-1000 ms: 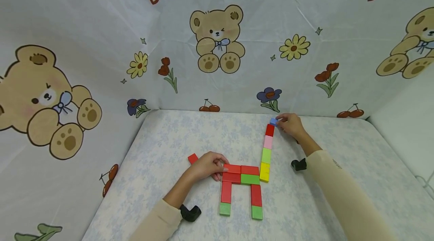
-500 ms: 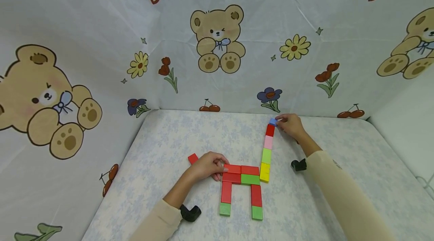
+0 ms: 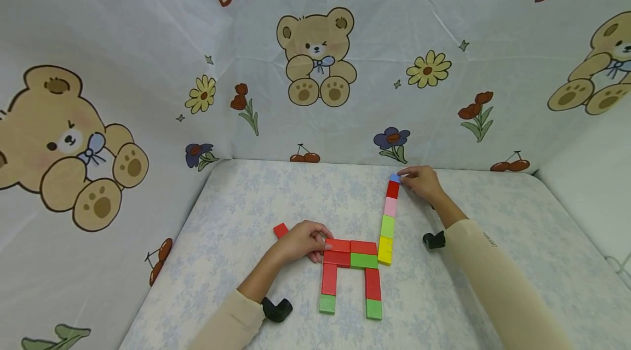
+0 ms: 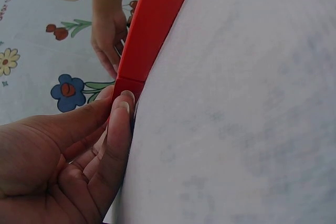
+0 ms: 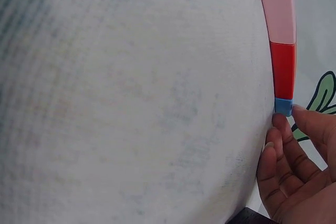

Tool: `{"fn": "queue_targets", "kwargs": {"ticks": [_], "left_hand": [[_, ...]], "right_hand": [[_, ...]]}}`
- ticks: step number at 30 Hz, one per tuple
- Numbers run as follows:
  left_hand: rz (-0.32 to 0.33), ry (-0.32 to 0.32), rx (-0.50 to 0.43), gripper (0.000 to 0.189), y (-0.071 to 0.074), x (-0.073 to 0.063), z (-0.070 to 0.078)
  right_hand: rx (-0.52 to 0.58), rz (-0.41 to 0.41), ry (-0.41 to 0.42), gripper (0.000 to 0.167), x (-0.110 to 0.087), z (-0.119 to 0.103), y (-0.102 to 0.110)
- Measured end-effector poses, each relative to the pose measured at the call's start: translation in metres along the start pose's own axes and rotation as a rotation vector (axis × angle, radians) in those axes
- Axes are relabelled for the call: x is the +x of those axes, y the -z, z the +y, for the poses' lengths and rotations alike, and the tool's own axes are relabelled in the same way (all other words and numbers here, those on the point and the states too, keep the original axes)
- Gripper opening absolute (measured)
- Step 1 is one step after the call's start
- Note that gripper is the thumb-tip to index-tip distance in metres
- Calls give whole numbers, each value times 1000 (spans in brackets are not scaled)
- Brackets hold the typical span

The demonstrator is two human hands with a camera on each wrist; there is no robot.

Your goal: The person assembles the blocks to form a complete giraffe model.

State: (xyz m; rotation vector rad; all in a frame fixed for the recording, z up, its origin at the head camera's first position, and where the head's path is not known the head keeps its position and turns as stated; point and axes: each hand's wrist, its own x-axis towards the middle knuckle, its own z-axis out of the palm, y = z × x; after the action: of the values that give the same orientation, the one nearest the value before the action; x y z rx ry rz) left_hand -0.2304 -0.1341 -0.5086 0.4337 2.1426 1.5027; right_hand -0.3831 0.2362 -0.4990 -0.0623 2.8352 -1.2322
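On the table lies a flat figure of coloured blocks. My right hand (image 3: 423, 181) pinches a small blue block (image 3: 395, 177) at the far end of a slanting row. In the right wrist view, this blue block (image 5: 283, 107) sits flush against a red block (image 5: 283, 71), followed by a pink one (image 5: 277, 9). Nearer in the row come a light green block (image 3: 387, 226) and yellow (image 3: 385, 250). My left hand (image 3: 300, 241) has thumb and fingers at the left end of the red blocks (image 3: 337, 245); the left wrist view shows them around a red block's end (image 4: 126, 86).
Below the body, two red legs (image 3: 328, 279) end in green blocks (image 3: 327, 304). Another red block (image 3: 280, 230) shows partly behind my left hand. A bear-print cloth (image 3: 345, 136) hangs at the table's back edge.
The blue block has shifted slightly left and turned into line with the red block beside it, my right hand moving with it. The left hand stays where it was.
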Motion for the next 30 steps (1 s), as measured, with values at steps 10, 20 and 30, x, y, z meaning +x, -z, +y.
{"fn": "queue_targets", "kwargs": {"ticks": [10, 20, 30], "left_hand": [[-7, -1, -1, 17, -4, 2, 2], [-6, -1, 17, 16, -4, 2, 5], [-3, -4, 17, 18, -3, -1, 1]], "right_hand": [[-43, 65, 24, 34, -15, -4, 24], [-166, 59, 21, 45, -46, 8, 61], [-324, -106, -179, 66, -71, 10, 78]]}}
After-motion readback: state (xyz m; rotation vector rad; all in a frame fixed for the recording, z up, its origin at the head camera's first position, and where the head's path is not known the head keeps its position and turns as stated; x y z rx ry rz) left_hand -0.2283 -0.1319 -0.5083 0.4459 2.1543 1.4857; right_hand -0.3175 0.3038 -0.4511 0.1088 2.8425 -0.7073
